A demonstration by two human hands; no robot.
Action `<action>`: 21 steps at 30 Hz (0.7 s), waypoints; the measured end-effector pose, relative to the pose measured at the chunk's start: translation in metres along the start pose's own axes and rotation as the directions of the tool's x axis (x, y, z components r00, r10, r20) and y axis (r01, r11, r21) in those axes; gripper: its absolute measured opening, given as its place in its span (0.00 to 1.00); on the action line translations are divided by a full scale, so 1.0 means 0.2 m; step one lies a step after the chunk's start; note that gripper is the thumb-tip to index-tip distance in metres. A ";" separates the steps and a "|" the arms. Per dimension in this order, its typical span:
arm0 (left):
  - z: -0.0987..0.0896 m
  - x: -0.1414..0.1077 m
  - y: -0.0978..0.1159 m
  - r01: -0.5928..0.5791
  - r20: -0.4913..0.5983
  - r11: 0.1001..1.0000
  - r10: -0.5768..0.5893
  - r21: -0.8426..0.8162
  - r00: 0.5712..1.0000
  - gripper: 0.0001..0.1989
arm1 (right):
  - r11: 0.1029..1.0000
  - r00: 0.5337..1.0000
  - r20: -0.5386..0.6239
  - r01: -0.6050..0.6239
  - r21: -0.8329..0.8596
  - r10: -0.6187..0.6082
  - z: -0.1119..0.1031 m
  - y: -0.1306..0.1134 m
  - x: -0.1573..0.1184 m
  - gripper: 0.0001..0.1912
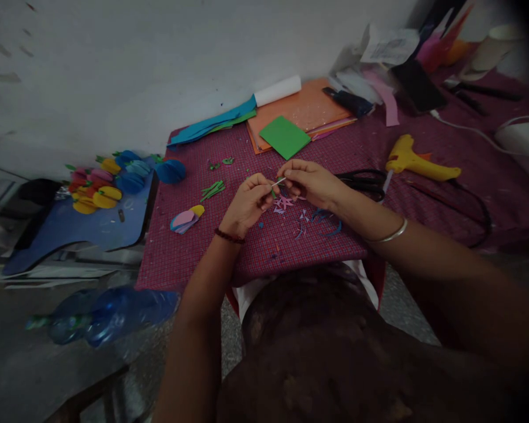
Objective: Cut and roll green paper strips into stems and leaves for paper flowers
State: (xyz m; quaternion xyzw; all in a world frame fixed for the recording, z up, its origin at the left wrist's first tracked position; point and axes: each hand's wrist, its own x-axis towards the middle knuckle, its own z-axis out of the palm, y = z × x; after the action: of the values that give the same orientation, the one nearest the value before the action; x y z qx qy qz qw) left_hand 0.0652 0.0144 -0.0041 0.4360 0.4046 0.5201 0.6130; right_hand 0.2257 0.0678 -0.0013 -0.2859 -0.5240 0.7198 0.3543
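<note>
Between my two hands is a thin white stick (pixel 279 182), with small bits of green by the fingertips. My left hand (pixel 252 201) pinches its lower left end. The fingers of my right hand (pixel 307 181) are closed at the upper right end, by a bit of green. Pink and blue paper scraps (pixel 283 202) lie just under the hands. Left of my left hand are thin green strips (pixel 213 189) and a small stack of pink, yellow and blue cut shapes (pixel 186 219). A green square sheet (pixel 284 137) lies beyond the hands.
A yellow glue gun (pixel 418 161) and its black cable are at the right. Behind are orange sheets (pixel 308 108), blue strips (pixel 216 124) and a dark phone (pixel 417 86). Colourful paper pieces (pixel 101 191) sit on a blue surface at the left; plastic bottles (pixel 110 314) lie below.
</note>
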 end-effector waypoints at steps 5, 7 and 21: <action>0.00 0.00 -0.02 0.062 0.112 0.995 -0.070 0.082 0.991 0.11 | 0.990 0.996 0.035 0.083 -0.118 -0.079 -0.02 -0.02 -0.01 0.04; 0.00 0.00 -0.03 0.098 0.139 0.991 -0.111 0.094 0.984 0.12 | 0.956 0.983 0.115 0.165 -0.244 -0.141 -0.05 -0.04 -0.01 0.06; 0.02 0.03 -0.07 -0.216 -0.128 0.767 0.361 0.605 0.924 0.08 | 0.755 0.981 0.077 0.186 -0.628 -0.177 -0.06 -0.02 0.00 0.11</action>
State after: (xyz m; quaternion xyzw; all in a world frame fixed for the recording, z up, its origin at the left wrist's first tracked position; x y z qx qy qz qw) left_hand 0.0738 0.0194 -0.0167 0.5937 0.5412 0.5084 0.3102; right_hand 0.2363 0.0765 -0.0008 -0.3315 -0.7627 0.4657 0.3023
